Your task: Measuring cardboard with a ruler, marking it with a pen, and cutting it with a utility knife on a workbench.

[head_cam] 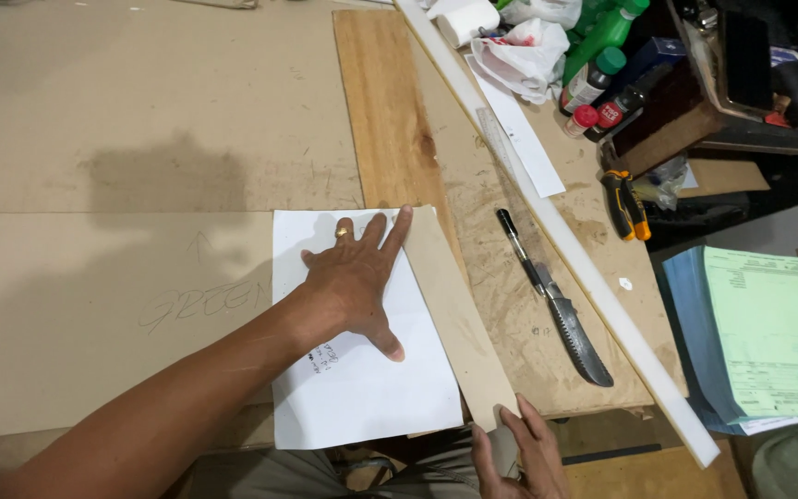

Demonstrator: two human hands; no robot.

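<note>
Pale wood strip (454, 314) runs diagonally beside the white paper (362, 388); left hand (353, 282) flat, fingers spread, right hand (519, 457) pinching its near end.

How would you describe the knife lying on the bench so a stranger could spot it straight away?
Start at the long white strip running diagonally across the wooden workbench. Just left of it, right of the thin board the right hand holds, lies the knife. It alone has a slim black handle and a dark, saw-toothed blade; the orange-and-black tool lies across the strip.
</note>
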